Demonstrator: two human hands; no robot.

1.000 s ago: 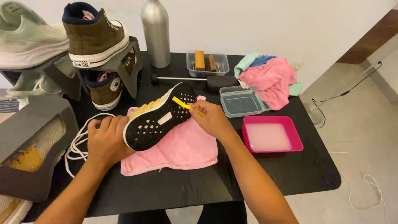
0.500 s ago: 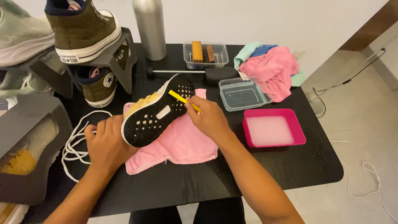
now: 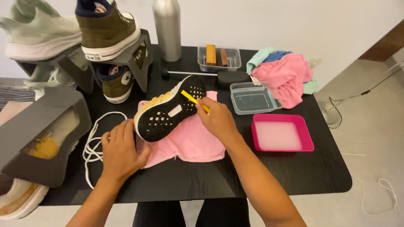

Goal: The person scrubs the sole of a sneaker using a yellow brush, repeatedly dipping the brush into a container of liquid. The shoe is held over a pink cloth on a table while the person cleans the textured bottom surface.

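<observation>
Change: your hands and the shoe [image 3: 170,110] sit much as before.
Left hand [image 3: 121,150]: your fingers steady the heel.
Right hand [image 3: 217,120]: you pinch a yellow stick [image 3: 195,101] against the black sole.
Shoe: on its side atop the pink cloth [image 3: 191,141].

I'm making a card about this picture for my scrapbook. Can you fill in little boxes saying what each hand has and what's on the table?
Left hand: steadies the shoe, sole up, at its heel
Right hand: fingers hold a thin yellow tool against the sole
Under shoe: pink cloth
Beside left hand: white laces
Right side: pink tray of cloudy liquid
Surface: black table
</observation>
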